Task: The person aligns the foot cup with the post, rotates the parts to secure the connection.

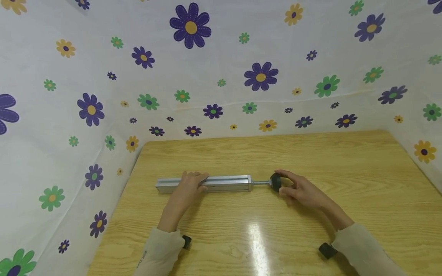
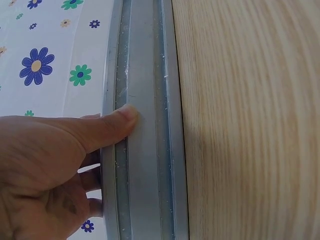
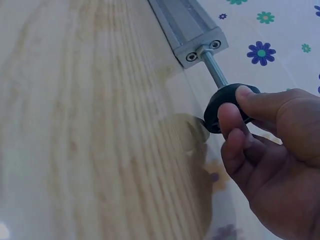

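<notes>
A silver grooved aluminium profile [image 1: 228,184] lies lengthwise across the wooden table. My left hand [image 1: 184,193] grips it left of its middle; in the left wrist view the thumb [image 2: 122,122] presses on one grooved face while the other fingers reach behind. From the profile's right end cap a threaded rod [image 3: 215,70] sticks out, with a nut at its base. It carries a round black levelling foot [image 1: 275,182]. Thumb and fingers of my right hand [image 1: 305,191] pinch this foot by its rim, as the right wrist view also shows.
The wooden table [image 1: 221,230] meets a white cloth [image 1: 221,61] printed with flowers at its back and sides. Small black devices [image 1: 327,250] sit at both sleeve cuffs, low over the tabletop.
</notes>
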Demonstrator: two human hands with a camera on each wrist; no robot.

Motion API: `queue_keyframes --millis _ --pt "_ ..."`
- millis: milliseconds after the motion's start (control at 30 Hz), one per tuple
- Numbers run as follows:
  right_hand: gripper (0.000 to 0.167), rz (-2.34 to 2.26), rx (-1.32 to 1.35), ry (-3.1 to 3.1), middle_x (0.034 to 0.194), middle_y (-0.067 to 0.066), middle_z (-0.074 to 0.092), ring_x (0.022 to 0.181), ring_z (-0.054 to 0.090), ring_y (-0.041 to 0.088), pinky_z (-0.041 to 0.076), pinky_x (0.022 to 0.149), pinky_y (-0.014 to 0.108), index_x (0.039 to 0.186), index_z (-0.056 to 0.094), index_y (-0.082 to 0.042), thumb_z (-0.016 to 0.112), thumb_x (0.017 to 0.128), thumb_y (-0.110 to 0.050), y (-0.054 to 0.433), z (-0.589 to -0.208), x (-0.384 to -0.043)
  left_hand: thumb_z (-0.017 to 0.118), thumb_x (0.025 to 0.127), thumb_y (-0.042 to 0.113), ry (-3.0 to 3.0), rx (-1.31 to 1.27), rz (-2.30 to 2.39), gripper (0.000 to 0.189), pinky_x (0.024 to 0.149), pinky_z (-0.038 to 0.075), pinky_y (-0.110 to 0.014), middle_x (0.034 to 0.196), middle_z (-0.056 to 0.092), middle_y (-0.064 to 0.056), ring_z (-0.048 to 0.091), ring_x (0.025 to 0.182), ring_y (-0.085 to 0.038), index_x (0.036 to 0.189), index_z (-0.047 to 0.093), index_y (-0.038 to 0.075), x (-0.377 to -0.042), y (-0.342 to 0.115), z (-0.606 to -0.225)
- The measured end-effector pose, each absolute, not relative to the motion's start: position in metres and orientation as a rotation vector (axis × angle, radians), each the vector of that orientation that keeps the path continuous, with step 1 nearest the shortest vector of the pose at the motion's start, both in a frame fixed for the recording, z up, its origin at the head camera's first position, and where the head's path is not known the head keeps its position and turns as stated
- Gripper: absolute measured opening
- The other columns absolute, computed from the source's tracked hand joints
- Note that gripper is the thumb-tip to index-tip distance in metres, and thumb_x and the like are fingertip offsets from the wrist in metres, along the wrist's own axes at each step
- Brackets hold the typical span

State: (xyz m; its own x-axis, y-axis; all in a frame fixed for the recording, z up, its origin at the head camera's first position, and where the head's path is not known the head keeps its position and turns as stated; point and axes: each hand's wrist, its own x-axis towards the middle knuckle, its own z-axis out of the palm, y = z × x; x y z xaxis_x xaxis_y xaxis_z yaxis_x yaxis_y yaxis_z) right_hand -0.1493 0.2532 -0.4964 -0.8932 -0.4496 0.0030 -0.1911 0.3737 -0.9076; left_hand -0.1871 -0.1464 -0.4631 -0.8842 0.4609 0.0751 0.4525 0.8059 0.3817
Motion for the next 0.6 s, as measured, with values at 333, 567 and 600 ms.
queue_keyframes --millis 333,567,600 --pt "0.068 -1.291 -0.709 2.866 0.123 0.016 0.065 0.072 0.058 0.006 0.054 0.063 0.025 0.147 0.050 0.000 0.081 0.086 0.006 0.2461 -0.4969 -0.1411 0.076 0.091 0.012 2.954 0.742 0.636 0.046 0.118 0.024 -0.071 0.126 0.069 -0.022 0.062 0.122 -0.041 0.135 0.066 0.000 -0.1865 -0.1442 -0.4621" --pt "0.067 -1.211 -0.588 2.869 0.071 -0.008 0.055 0.063 0.048 0.007 0.042 0.056 0.024 0.148 0.051 -0.007 0.080 0.089 0.001 0.2448 -0.4980 -0.1397 0.077 0.091 0.012 2.955 0.734 0.640 0.046 0.118 0.023 -0.071 0.126 0.069 -0.022 0.062 0.122 -0.041 0.135 0.066 0.001 -0.1875 -0.1429 -0.4617" --pt "0.066 -1.212 -0.581 2.861 0.067 -0.009 0.051 0.061 0.045 0.007 0.039 0.054 0.024 0.148 0.051 -0.007 0.080 0.089 0.000 0.2447 -0.4974 -0.1396 0.077 0.091 0.012 2.959 0.734 0.636 0.046 0.118 0.023 -0.071 0.126 0.069 -0.022 0.062 0.122 -0.041 0.135 0.066 0.001 -0.1875 -0.1430 -0.4618"
